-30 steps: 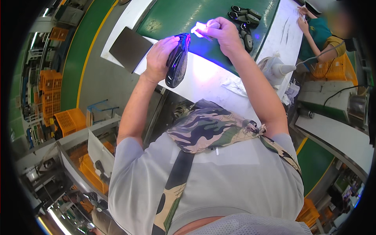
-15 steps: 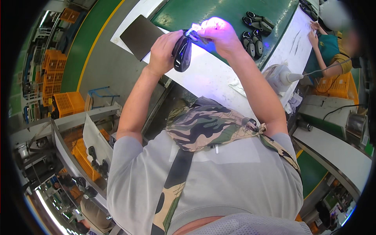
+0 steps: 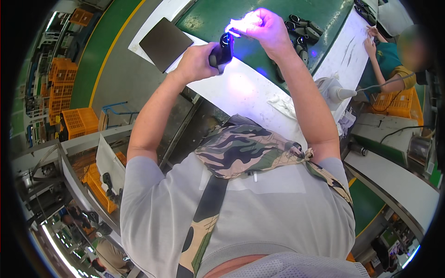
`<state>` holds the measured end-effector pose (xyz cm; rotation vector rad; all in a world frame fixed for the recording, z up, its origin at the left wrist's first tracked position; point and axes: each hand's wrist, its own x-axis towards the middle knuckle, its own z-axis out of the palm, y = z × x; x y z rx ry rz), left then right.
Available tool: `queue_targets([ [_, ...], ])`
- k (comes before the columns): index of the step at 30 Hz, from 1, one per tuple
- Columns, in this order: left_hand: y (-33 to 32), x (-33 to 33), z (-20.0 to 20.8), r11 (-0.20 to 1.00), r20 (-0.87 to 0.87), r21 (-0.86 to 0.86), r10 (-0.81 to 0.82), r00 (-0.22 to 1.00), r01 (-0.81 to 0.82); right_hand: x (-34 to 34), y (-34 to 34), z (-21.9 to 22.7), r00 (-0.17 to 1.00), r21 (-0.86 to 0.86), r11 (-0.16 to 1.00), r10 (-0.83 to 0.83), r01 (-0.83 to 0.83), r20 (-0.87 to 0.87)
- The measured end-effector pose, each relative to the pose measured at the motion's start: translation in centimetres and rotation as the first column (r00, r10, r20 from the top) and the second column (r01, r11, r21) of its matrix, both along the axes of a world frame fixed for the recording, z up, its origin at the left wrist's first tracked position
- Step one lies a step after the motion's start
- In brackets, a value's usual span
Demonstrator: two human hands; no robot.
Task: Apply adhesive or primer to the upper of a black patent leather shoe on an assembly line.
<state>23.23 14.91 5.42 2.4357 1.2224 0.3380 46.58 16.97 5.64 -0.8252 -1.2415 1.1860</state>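
My left hand (image 3: pixel 197 62) is wrapped round a glossy black shoe (image 3: pixel 225 48), holding it tilted above the near edge of the white worktable (image 3: pixel 211 95). Just beyond the shoe's upper end, my right hand (image 3: pixel 271 32) pinches what looks like a small crumpled cloth (image 3: pixel 238 25). Bright violet light washes over the cloth and fingertips, so its outline is hard to make out. Whether the cloth touches the shoe is unclear. Several black shoes with grey soles (image 3: pixel 303 31) lie beyond my right wrist on the green surface (image 3: pixel 208 18), partly hidden by my forearm.
A dark square board (image 3: pixel 166 44) lies left of my left hand. Near my right forearm are a white nozzled container (image 3: pixel 333 90) and a white rag (image 3: pixel 282 103). A co-worker's hands (image 3: pixel 371 41) rest at the far right. Orange crates (image 3: pixel 81 123) stand at left.
The shoe has been turned and raised a little in my left hand. My right hand has moved slightly up and away, and the violet glare on it is stronger.
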Motion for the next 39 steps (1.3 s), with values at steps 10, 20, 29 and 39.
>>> queue_targets([
  [10,1.6,-1.8,-2.5,0.713,0.327,-0.674,0.057,0.943,0.191,-0.7,1.6,-2.5,0.999,0.189,0.981,0.027,-0.032,0.028],
  [20,1.3,-2.7,-4.0,0.479,0.492,-0.826,0.355,0.795,0.297,-1.6,-0.3,-4.4,0.986,0.111,0.981,0.15,-0.157,0.068],
  [29,1.5,-3.3,-5.8,0.445,0.542,-0.837,0.594,0.594,0.319,-1.8,-2.3,-5.9,0.952,-0.049,0.951,0.306,-0.306,-0.008],
  [39,-0.3,-3.8,-8.0,0.4,0.438,-0.898,0.764,0.474,0.184,0.0,-4.3,-6.2,0.931,-0.073,0.935,0.352,-0.346,0.098],
])
